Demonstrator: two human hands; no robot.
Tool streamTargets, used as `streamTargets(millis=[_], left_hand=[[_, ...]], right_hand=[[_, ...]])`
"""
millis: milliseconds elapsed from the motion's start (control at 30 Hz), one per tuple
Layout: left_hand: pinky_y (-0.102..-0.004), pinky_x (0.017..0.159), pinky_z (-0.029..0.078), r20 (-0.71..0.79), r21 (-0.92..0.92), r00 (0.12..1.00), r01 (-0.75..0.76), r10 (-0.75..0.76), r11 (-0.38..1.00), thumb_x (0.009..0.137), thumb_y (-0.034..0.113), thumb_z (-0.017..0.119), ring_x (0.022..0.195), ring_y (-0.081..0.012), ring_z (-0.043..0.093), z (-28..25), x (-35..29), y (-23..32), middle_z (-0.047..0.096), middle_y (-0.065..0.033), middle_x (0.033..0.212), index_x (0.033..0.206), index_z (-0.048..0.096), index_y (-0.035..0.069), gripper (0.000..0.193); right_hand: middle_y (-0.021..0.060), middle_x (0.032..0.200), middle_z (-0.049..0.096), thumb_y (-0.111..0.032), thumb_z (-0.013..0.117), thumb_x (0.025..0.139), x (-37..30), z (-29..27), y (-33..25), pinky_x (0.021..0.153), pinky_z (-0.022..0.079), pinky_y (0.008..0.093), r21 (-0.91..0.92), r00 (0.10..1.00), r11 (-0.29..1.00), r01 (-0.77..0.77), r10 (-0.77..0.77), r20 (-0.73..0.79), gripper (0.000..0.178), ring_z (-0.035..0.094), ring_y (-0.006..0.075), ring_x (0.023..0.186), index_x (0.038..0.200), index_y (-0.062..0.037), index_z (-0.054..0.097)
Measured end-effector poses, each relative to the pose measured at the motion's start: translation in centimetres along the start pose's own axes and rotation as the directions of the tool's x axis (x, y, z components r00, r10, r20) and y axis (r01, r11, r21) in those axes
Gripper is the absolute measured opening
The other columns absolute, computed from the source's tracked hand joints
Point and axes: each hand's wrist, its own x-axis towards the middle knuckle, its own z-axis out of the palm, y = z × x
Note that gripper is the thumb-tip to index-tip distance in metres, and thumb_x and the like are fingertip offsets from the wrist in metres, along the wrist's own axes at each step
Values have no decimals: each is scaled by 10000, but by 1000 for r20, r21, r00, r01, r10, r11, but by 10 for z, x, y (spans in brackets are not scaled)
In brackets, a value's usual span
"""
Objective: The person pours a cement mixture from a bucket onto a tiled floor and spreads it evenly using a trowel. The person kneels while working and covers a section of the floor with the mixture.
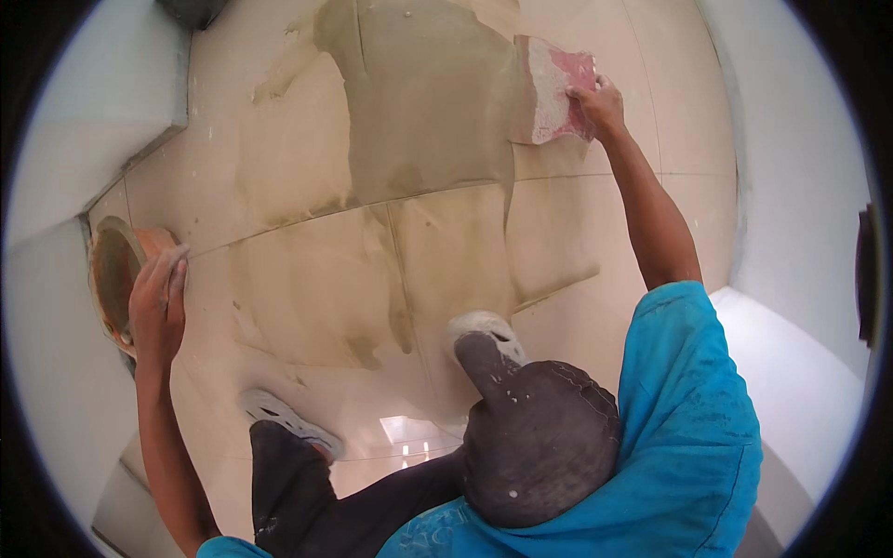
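My right hand [598, 104], at the far right, is closed on the near edge of a pink spreader [551, 93] crusted with pale residue. Its left edge meets a wet grey-brown slurry [428, 102] smeared over the beige floor tiles [595, 214]. At the left, my left hand [160, 302] is beside an orange tub [116, 270] with a dirty grey-brown inside. The fingers of that hand are stretched out and whitened with dust; whether they touch the tub's rim I cannot tell.
White walls [791, 139] stand close on the right, and a wall corner [177, 121] juts in at the left. My pale shoes [288, 423] rest on the tiles. A thinner, streaky film [316, 298] covers the tiles ahead of my feet. Something dark [191, 11] is at the top left.
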Motion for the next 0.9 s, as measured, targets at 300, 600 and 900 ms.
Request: streamTargets(millis=[300,600,900], left_hand=[[-384,810,426,-13,249,974,221,-225,943,914,93,535,881,-311,554,0,-134,66,594,-136,891,1043,638,33,176],[-410,890,417,67,155,806,574,-588,804,947,134,476,957,-341,557,-16,-267,112,609,-173,989,1078,624,10,233],[-410,935,420,308,63,494,842,-813,535,960,211,468,1045,-367,563,23,-355,75,608,-211,1109,1158,590,-23,330]], right_hand=[[141,975,666,-136,735,723,74,36,-79,712,556,328,113,969,983,145,-164,184,547,657,193,841,1200,40,533],[155,1059,646,-139,686,725,91,7,-150,723,549,345,121,922,945,304,-324,213,520,653,219,884,1200,-1,525],[113,1204,611,-286,534,828,118,70,-218,892,471,438,-666,917,683,300,-399,4,426,590,287,1100,1243,-189,532]])
